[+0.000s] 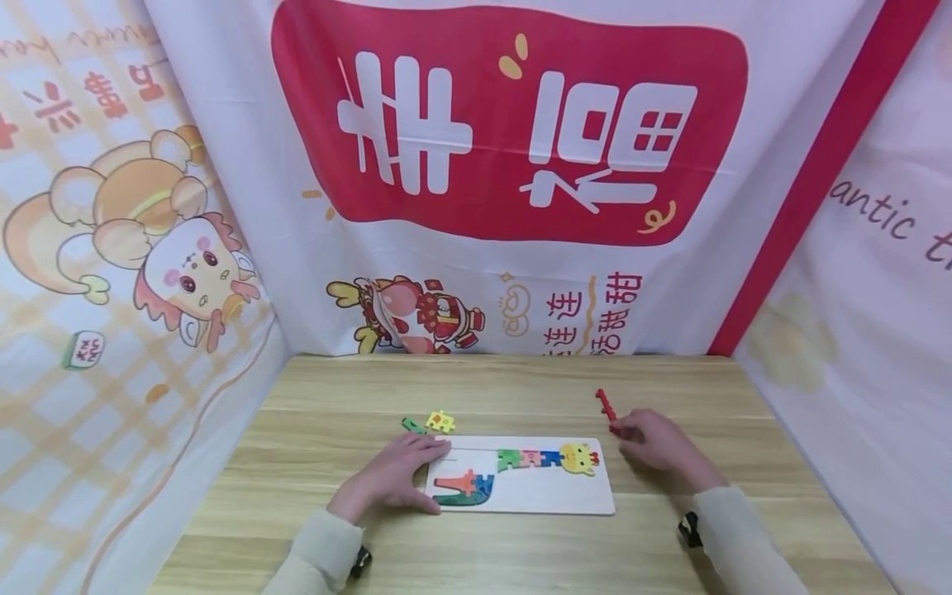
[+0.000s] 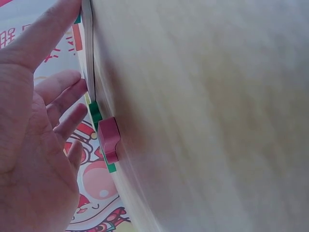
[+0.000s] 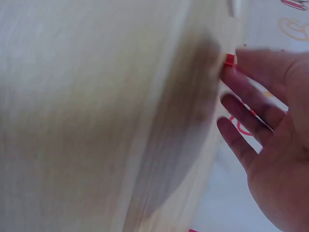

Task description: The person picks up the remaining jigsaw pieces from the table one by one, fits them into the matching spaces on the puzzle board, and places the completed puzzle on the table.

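A white puzzle board (image 1: 550, 489) lies flat on the table, partly filled with a giraffe in coloured jigsaw pieces, its yellow head (image 1: 578, 458) toward the right end. My left hand (image 1: 397, 471) spans the board's left end, thumb near the front edge and fingers near the back edge. Beyond those fingers lie a yellow piece (image 1: 440, 421) and a green piece (image 1: 413, 426); a pink piece (image 2: 108, 140) shows in the left wrist view. Off the board's right end, my right hand (image 1: 654, 442) pinches the near end of a long, thin red puzzle piece (image 1: 606, 406) between thumb and index finger.
The wood-grain table (image 1: 521, 554) reaches back to a printed cloth (image 1: 498, 248) hanging behind it. More printed cloth walls stand at the left (image 1: 216, 430) and right (image 1: 840, 413). Each wrist wears a dark strap device.
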A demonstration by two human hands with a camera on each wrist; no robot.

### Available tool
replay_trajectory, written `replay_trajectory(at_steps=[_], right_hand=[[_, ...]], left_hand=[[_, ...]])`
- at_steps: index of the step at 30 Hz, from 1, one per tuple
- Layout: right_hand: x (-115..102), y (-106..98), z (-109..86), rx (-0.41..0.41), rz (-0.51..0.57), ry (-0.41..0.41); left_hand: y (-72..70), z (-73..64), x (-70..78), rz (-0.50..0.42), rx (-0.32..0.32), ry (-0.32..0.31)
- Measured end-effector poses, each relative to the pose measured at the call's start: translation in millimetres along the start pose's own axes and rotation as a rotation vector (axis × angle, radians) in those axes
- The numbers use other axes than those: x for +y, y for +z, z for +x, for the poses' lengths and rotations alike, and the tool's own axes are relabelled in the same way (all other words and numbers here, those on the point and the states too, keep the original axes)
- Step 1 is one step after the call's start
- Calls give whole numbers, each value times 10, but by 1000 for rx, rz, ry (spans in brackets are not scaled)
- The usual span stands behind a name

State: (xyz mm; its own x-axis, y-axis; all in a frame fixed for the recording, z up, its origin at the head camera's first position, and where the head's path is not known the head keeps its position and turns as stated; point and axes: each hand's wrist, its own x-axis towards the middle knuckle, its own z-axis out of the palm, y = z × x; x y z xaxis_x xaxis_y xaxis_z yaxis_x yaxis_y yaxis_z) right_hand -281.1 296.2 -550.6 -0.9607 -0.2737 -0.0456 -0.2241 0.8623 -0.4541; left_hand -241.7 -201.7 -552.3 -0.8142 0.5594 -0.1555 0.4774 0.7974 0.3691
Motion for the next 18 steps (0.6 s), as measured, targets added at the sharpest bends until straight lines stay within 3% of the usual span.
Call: replay_trajectory(at_steps=[6, 13, 18], right_hand=[[49, -69, 12, 31, 102, 0], [73, -7, 155, -24, -41, -30], [42, 7, 185, 3, -99, -75]], left_hand=[[-7, 3, 2, 0, 6, -5], [-2, -5, 14, -11, -7, -14], [-12, -16, 24, -13, -2, -8]])
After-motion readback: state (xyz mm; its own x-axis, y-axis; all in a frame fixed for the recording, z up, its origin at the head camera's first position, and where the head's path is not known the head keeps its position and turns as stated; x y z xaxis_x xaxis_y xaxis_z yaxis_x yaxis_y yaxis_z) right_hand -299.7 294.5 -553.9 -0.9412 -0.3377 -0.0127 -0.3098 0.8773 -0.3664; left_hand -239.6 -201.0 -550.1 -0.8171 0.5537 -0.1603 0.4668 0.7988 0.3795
